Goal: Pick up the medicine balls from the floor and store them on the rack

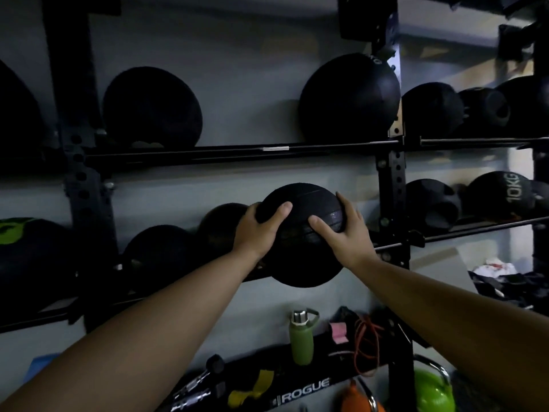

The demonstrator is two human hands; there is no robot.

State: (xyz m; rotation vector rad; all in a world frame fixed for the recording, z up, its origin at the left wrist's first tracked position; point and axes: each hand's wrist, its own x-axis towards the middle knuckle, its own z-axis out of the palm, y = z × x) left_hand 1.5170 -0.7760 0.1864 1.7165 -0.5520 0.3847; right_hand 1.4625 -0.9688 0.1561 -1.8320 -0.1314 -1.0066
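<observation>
A black ribbed medicine ball (306,260) is at the middle rail of the black rack (390,185), between both my hands. My left hand (257,230) grips its left side, thumb on the front. My right hand (344,233) grips its right side, thumb also across the front. The ball's lower half hangs below the rail; I cannot tell whether it rests on it. Two more black balls (160,254) sit on the same rail just left of it.
The upper rail (237,151) carries larger black balls (349,99). A 10KG ball (502,194) sits in the right bay. Below stand a green bottle (301,337), an orange cord (367,346), a green kettlebell (432,394) and an orange one (356,399).
</observation>
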